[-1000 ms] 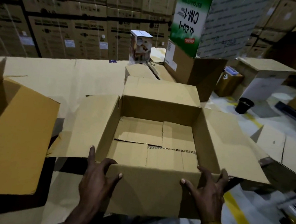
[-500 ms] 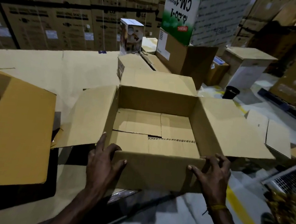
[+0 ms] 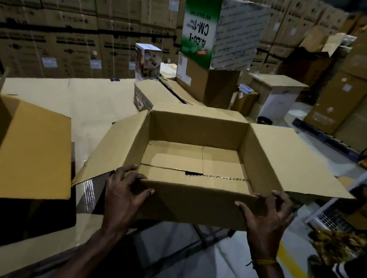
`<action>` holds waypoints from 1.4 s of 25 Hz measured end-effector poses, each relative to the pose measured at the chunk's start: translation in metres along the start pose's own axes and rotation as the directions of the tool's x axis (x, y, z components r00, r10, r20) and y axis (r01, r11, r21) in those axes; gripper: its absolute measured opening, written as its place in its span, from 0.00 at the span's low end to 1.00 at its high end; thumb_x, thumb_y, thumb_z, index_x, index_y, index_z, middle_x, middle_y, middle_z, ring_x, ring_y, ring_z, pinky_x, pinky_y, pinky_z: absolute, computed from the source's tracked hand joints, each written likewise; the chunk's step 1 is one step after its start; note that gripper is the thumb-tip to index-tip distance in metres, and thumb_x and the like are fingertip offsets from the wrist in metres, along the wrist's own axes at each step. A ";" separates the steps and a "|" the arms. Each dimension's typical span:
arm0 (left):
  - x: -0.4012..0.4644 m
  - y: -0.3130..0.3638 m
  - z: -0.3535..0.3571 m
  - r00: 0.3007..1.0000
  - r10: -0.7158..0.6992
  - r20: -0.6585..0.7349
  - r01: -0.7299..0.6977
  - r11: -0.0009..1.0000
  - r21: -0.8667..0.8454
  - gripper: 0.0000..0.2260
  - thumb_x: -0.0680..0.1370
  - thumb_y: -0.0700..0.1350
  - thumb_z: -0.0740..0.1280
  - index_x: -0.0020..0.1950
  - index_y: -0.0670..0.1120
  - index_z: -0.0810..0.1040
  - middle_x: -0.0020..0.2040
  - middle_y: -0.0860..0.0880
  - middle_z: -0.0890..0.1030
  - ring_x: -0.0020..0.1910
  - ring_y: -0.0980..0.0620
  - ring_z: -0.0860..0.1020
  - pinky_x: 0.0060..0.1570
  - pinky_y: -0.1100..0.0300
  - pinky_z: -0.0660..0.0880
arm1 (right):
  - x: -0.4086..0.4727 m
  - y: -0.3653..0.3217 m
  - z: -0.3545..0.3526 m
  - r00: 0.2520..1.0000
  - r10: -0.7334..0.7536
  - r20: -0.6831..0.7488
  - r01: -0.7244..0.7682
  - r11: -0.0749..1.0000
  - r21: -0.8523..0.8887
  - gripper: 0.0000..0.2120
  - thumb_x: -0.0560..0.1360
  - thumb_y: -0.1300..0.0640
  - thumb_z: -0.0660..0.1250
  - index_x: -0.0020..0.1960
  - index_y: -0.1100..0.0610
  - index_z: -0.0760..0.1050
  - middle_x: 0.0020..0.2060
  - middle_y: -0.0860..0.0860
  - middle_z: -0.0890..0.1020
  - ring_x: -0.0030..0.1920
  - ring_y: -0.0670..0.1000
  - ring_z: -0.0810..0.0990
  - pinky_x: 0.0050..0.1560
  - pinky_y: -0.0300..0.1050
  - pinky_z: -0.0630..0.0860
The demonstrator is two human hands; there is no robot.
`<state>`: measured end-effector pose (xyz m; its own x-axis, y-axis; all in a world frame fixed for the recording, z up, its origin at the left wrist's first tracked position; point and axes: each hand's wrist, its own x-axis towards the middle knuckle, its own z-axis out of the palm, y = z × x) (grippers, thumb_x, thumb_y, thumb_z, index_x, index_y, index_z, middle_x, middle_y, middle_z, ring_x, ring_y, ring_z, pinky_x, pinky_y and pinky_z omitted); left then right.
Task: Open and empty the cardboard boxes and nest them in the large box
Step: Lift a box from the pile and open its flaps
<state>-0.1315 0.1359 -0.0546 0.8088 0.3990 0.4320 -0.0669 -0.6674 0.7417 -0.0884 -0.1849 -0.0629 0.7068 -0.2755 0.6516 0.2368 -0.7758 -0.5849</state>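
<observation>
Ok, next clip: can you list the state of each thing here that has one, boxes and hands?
Held box: open, flaps spread out, empty, bottom flaps closed.
Left hand: grips the box's near left corner.
Right hand: grips the box's near right corner.
Large box: at left, flap open; inside not visible.
Green box: closed, stacked on a brown box, print upside down.

Open empty cardboard box (image 3: 193, 204), flaps splayed

Plain tan open cardboard box (image 3: 193, 205), dotted strip across its floor. Green-and-white printed carton (image 3: 201, 27), grey patterned side. Yellow floor line (image 3: 295, 275). Yellowish wrist thread (image 3: 264, 261). Black cup (image 3: 264, 120).
</observation>
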 end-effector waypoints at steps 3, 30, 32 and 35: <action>-0.034 0.030 -0.024 0.997 0.065 0.033 -0.062 0.995 -0.073 0.17 0.67 0.44 0.80 0.50 0.55 0.78 0.62 0.54 0.74 0.62 0.48 0.69 0.56 0.51 0.71 | -0.032 -0.011 -0.055 0.997 0.029 -0.074 -0.028 1.000 0.010 0.22 0.61 0.53 0.82 0.51 0.56 0.80 0.63 0.55 0.68 0.65 0.61 0.68 0.63 0.65 0.69; -0.061 0.064 -0.290 0.957 0.289 -0.025 -0.290 0.949 -0.127 0.18 0.66 0.46 0.80 0.52 0.55 0.79 0.75 0.51 0.65 0.71 0.51 0.62 0.67 0.49 0.68 | -0.133 -0.226 -0.180 0.945 -0.068 -0.320 0.093 0.994 0.063 0.24 0.67 0.45 0.77 0.54 0.60 0.78 0.64 0.64 0.68 0.66 0.64 0.68 0.67 0.60 0.68; -0.045 0.044 -0.349 0.948 0.310 -0.077 -0.316 0.944 -0.096 0.19 0.66 0.45 0.80 0.52 0.56 0.78 0.74 0.51 0.66 0.73 0.49 0.63 0.69 0.45 0.69 | -0.139 -0.279 -0.160 0.936 -0.102 -0.338 0.149 0.982 0.116 0.24 0.68 0.42 0.74 0.54 0.60 0.77 0.62 0.65 0.69 0.65 0.65 0.69 0.67 0.59 0.68; -0.020 0.006 -0.438 0.930 0.334 -0.151 -0.343 0.939 -0.037 0.18 0.67 0.44 0.79 0.52 0.56 0.78 0.73 0.50 0.67 0.72 0.50 0.65 0.68 0.46 0.71 | -0.154 -0.369 -0.128 0.923 -0.117 -0.366 0.189 0.968 0.166 0.22 0.67 0.48 0.76 0.54 0.60 0.77 0.62 0.66 0.70 0.65 0.63 0.69 0.67 0.57 0.66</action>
<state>-0.4037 0.3987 0.1661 0.6417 0.2431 0.7274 -0.3618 -0.7403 0.5667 -0.3699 0.0708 0.1144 0.3811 -0.3710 0.8468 0.4731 -0.7087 -0.5235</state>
